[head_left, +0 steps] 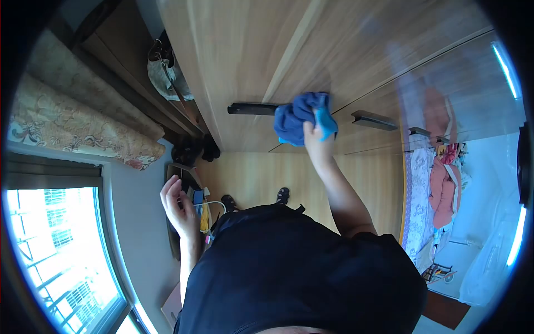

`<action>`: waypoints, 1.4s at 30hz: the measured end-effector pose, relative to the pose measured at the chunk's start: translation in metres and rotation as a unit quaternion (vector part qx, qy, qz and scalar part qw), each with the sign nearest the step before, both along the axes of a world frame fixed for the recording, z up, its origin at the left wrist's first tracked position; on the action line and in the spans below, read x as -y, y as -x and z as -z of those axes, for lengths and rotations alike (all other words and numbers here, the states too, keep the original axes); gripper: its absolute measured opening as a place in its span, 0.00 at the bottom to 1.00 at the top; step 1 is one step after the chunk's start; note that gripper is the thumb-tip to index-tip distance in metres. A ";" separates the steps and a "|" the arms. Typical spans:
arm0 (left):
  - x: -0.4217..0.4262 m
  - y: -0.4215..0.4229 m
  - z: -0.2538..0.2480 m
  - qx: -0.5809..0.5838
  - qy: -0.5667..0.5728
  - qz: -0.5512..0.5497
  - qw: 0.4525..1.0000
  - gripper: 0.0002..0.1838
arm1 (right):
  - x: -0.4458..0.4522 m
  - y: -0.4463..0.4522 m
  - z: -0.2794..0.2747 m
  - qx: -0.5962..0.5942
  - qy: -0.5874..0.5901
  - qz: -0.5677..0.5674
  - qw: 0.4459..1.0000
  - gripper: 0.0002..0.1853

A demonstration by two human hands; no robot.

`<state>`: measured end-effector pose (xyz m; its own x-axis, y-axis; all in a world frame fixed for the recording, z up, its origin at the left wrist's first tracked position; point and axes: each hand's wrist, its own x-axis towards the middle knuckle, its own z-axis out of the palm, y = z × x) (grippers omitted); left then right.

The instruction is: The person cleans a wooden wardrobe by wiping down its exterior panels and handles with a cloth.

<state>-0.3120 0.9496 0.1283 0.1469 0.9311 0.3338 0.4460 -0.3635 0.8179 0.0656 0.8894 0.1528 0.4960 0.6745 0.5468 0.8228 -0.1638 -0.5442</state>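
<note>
A bunched blue cloth [295, 119] is pressed against the wooden cabinet front [239, 50], over the right end of a long black handle [250, 109]. My right hand [318, 136] is closed on the cloth, with a lighter blue part showing beside the fingers. Away to the left, my left hand [179, 206] hangs in the air with its fingers apart and slightly curled, holding nothing. Behind it lies a low surface with a blue item [198, 196] and a white cable [217, 204].
More dark handles [375, 120] sit on the cabinet to the right. A patterned curtain [83, 117] and a bright window [64, 239] are at the left. The bed [416, 195] with pink bedding [443, 192] stands at the right. Wooden floor [250, 178] shows below.
</note>
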 end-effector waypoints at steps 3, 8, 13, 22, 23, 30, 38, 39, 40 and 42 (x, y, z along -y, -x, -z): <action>-0.002 -0.004 -0.003 -0.026 -0.049 0.064 0.996 0.14 | 0.031 -0.022 0.013 -0.288 -0.051 0.034 0.956 0.23; -0.007 -0.036 0.025 0.049 0.080 0.232 0.968 0.19 | 0.074 -0.007 -0.009 -0.630 -0.234 -0.161 0.723 0.28; -0.017 -0.118 0.035 0.159 0.142 0.391 0.895 0.22 | 0.088 0.001 -0.019 -0.739 -0.220 -0.228 0.594 0.29; 0.017 -0.182 0.018 0.324 0.456 0.555 0.616 0.64 | 0.085 0.023 -0.022 -0.526 0.089 -0.209 0.820 0.30; 0.022 -0.179 0.023 0.272 0.420 0.570 0.652 0.66 | 0.083 0.027 -0.021 -0.404 0.145 -0.238 0.871 0.32; 0.033 -0.185 0.024 0.184 0.248 0.363 0.879 0.16 | 0.105 0.036 -0.004 -0.532 0.070 -0.364 0.761 0.39; -0.053 -0.180 -0.101 -0.257 -0.241 0.070 0.933 0.22 | 0.188 -0.034 0.039 -0.586 0.104 -0.257 0.762 0.27; -0.061 -0.190 -0.101 -0.318 -0.286 0.055 0.902 0.20 | 0.200 -0.041 0.045 -0.597 0.105 -0.245 0.756 0.25; -0.066 -0.201 -0.091 -0.374 -0.248 0.041 0.893 0.19 | 0.212 -0.046 0.053 -0.601 0.100 -0.230 0.759 0.23; -0.061 -0.226 -0.066 -0.480 -0.195 0.030 0.855 0.13 | 0.232 -0.054 0.065 -0.608 0.087 -0.196 0.764 0.21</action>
<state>-0.0860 1.0104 0.1941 0.5707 0.7577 0.3166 0.8147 -0.5708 -0.1026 0.1200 0.6579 0.0873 0.3067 0.9117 -0.2734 -0.2705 -0.1919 -0.9434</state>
